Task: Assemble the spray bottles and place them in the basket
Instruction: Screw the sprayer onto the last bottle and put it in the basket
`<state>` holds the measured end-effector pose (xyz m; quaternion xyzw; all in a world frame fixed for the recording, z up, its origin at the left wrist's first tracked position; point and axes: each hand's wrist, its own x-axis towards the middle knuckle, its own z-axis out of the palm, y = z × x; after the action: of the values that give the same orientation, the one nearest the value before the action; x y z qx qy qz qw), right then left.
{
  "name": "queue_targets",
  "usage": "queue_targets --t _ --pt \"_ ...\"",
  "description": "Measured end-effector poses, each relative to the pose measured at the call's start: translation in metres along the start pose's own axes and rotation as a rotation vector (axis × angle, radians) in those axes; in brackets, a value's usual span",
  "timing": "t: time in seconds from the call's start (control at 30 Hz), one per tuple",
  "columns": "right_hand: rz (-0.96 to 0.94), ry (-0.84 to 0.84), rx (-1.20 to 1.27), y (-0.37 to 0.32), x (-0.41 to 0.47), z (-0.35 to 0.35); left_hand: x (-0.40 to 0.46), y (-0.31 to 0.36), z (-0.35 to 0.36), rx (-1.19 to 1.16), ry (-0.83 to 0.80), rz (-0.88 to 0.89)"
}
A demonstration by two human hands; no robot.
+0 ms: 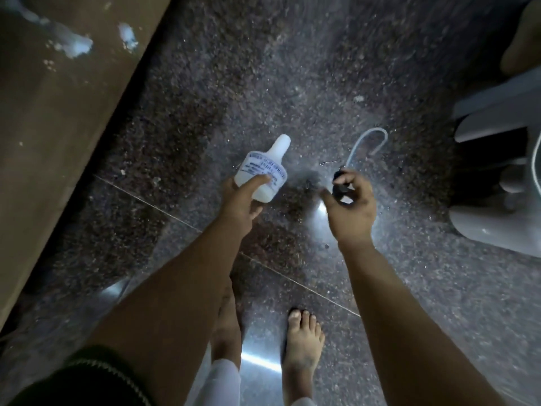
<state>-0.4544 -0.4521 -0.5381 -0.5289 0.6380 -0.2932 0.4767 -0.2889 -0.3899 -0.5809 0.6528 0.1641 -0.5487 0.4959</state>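
The left hand (241, 200) held a white spray bottle (267, 171) in a closed grip, neck pointing away. Beside it, apart, the right hand (349, 205) pinched a black sprayer head (339, 186), whose tube (370, 143) curled above the speckled floor (292, 83).

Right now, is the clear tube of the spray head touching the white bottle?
Apart. The head view shows dark floor between the bottle, held in the left hand, and the tube, above the right hand.

Blue print on bottle (265, 171) label, seemingly too blurred to read
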Motion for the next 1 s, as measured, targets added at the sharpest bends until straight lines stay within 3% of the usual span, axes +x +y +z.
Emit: queue_targets --t 0.13,0.3,0.77,1.0 --pt "0.26 0.137 0.626 -0.04 0.005 -0.004 -0.004 0.001 -0.038 -0.153 -0.129 -0.065" --pt "0.504 0.259 0.983 -0.04 0.006 -0.003 -0.006 0.002 -0.064 -0.354 -0.1 -0.082" --pt "0.582 0.483 0.717 -0.036 -0.021 0.012 -0.001 0.01 -0.084 -0.318 -0.111 0.018" --pt "0.547 0.493 0.625 -0.036 -0.018 0.015 0.002 0.012 -0.09 -0.288 -0.114 0.059"
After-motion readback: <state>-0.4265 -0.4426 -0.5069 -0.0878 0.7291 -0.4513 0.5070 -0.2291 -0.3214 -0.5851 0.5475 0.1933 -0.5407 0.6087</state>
